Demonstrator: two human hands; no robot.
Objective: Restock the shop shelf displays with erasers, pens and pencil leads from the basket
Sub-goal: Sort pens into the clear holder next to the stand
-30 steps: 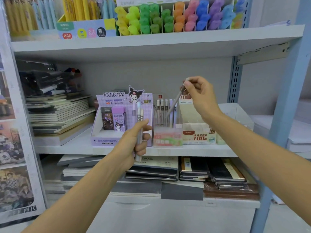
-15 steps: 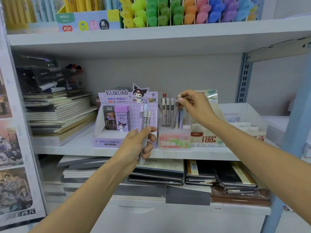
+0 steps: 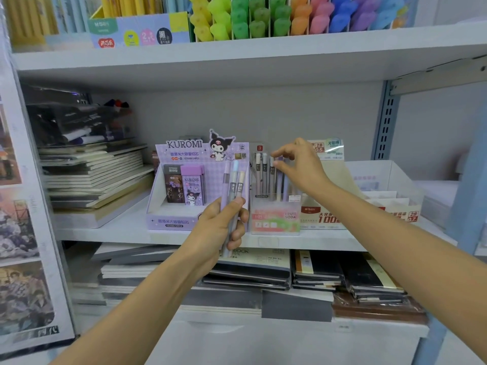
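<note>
Nearest, the left hand [image 3: 218,227] grips three pencil-lead tubes [image 3: 233,184] upright. Farther off, at its two o'clock, the right hand [image 3: 300,167] hovers over the clear display box [image 3: 275,222] of standing tubes; I cannot tell whether its fingertips pinch one.

Left hand [image 3: 220,227] is gripping three lead tubes [image 3: 233,185] upright in a little fan, with the tips poking up in front of the purple Kuromi display [image 3: 179,219]. Right hand [image 3: 300,167] is hovering over the clear Fruit Soda box [image 3: 275,219] just beside it, where a row of standing tubes [image 3: 264,175] is sitting. Thumb and forefinger are sitting on either side of one purple tube top, but honestly I can't tell if they're squeezing it. Both boxes are sitting on the white shelf [image 3: 118,230], and a stack of notebooks [image 3: 97,177] is lying off to the left.
</note>
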